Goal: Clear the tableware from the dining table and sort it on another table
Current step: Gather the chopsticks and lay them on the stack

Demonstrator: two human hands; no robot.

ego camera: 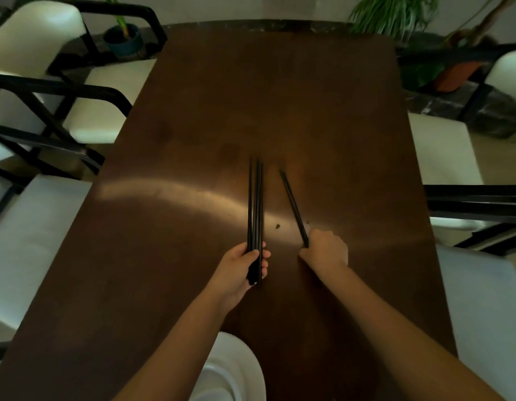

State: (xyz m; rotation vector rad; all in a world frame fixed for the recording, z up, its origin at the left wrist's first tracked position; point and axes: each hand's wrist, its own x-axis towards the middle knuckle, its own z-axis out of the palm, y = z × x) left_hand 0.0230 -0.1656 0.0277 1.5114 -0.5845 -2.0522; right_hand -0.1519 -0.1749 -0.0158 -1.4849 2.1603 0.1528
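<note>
My left hand [245, 269] is closed around a bundle of several black chopsticks [255, 204] that point away from me over the middle of the dark brown table [193, 125]. To its right, my right hand [326, 250] grips the near end of another black chopstick pair [293, 205], which slants up and to the left, tips close to the tabletop. A white plate [236, 371] lies at the table's near edge, below my left forearm. A small dark crumb [277, 226] sits on the table between the two hands.
White cushioned chairs with black frames stand along the left side [34, 47] and the right side [453, 157]. Potted plants sit on a dark ledge beyond the far end, one at left [123, 39] and one at right [395, 15].
</note>
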